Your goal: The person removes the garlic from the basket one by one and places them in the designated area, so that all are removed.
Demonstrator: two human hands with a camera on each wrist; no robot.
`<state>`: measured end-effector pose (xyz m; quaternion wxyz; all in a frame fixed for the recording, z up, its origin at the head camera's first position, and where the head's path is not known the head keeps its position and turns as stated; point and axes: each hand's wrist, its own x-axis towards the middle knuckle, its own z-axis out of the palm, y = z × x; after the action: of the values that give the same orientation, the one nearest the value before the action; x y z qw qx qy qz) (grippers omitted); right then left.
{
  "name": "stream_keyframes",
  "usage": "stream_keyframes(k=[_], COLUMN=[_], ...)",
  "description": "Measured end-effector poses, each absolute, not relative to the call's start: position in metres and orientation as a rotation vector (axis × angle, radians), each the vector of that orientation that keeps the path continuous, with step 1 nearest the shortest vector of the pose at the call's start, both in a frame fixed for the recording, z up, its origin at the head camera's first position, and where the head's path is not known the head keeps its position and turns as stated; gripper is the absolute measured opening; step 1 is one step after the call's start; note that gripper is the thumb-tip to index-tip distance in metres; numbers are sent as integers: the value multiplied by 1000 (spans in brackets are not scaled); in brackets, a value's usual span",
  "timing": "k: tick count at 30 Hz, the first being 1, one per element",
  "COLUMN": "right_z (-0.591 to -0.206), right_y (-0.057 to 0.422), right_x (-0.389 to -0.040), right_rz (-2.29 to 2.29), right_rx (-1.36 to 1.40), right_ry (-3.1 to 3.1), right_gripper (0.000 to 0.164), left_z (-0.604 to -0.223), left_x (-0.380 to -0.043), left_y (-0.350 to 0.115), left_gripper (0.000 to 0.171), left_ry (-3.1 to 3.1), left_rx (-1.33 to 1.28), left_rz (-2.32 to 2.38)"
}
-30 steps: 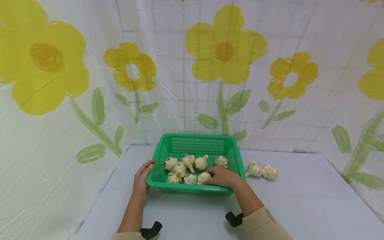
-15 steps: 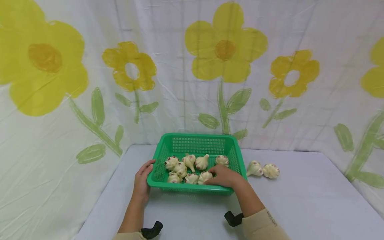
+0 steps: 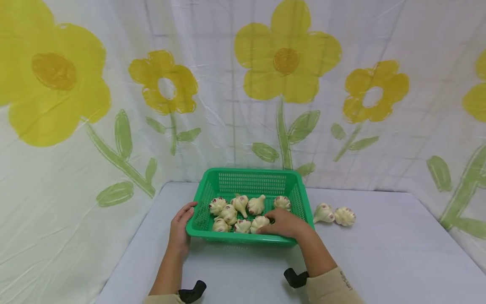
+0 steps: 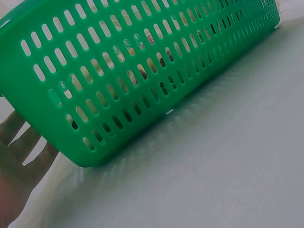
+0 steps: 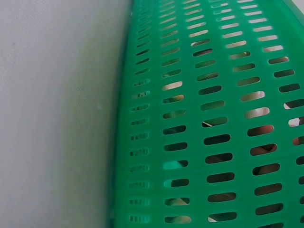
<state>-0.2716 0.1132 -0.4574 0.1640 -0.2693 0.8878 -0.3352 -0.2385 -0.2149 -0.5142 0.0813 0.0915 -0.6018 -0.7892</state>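
Observation:
A green plastic basket (image 3: 243, 237) with slotted walls stands on the table, holding several garlic bulbs (image 3: 228, 214) with purple marks. At the basket's left side, my left hand (image 3: 179, 232) rests against the outer wall, its fingers fairly straight in the left wrist view. My right hand (image 3: 284, 223) reaches over the front rim and grips a garlic bulb (image 3: 259, 223) near the front wall, thumb toward me. Another garlic bulb (image 3: 282, 203) lies just behind that hand. Through the slots of the basket (image 5: 194, 109), the right wrist view shows only bits of fingers and garlic.
Two garlic bulbs, one with a stem (image 3: 324, 213) and a rounder one (image 3: 345, 216), lie on the white table (image 3: 383, 245) right of the basket. A flower-printed white curtain (image 3: 224, 139) hangs behind the table's far edge.
The view has shifted very slightly. Both hands, the basket and the garlic bulbs keep the same places relative to one another.

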Motion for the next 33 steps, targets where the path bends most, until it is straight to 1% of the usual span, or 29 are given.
stream_keyframes(k=[6, 16, 24, 27, 33], right_z=[-456, -454, -454, -454, -453], right_y=[111, 111, 111, 111, 111], right_x=[-271, -269, -264, -264, -265], right_rz=[-929, -943, -971, -992, -1028], right_rx=[-746, -722, -599, -597, -628], right_ry=[2551, 2572, 2685, 2694, 2715], right_gripper=[33, 37, 64, 64, 57], left_z=[-512, -510, -509, -509, -510], left_x=[-237, -236, -237, -236, -237], left_y=[-215, -214, -213, -213, -213], left_gripper=[45, 42, 41, 40, 37], left_ry=[-1805, -1783, -1777, -1769, -1765], left_rx=[279, 280, 281, 286, 294], left_rz=[-2351, -2364, -2379, -2381, -2377])
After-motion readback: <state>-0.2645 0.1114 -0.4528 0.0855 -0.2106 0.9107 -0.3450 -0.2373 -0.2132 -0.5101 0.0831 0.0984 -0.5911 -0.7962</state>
